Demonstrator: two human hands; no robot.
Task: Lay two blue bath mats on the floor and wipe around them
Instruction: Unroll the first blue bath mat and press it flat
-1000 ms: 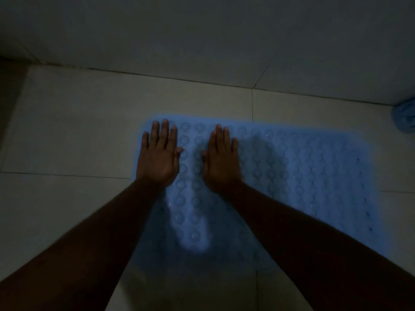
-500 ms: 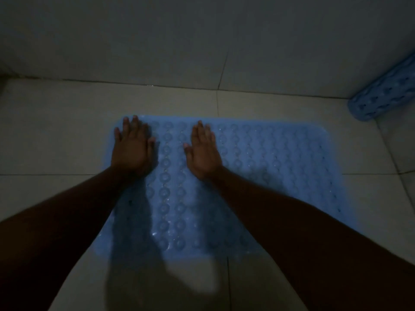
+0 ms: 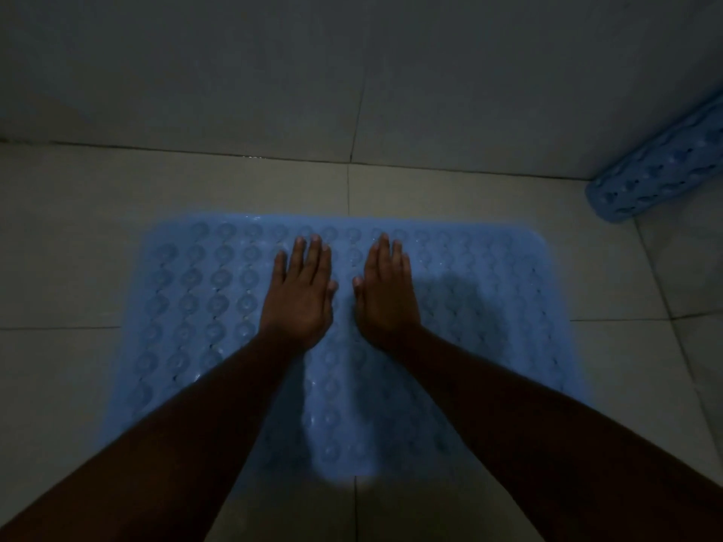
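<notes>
Both bare forearms reach in from the near edge of the view and converge toward the middle. There the left hand (image 3: 299, 303) and the right hand (image 3: 385, 299) lie palm down, side by side and just apart, thumbs turned toward each other. Both hands are released, with fingers straight and close together, pressed flat and grasping nothing. Under them an unrolled blue bath mat (image 3: 195, 299) is spread flat on the tiled floor (image 3: 70, 236), its surface covered in rows of round bumps. It extends left of the left hand, right of the right hand and back beneath the forearms, and the fingertips stop just short of its far edge. The light is dim, and a shadow falls on the mat right of the right hand. Beyond the fingertips a strip of floor runs to the foot of the tiled wall (image 3: 234, 72). Far to the right of the right hand, well apart from it, a rolled blue bath mat (image 3: 661, 178) lies by the wall, cut off by the edge of view.
</notes>
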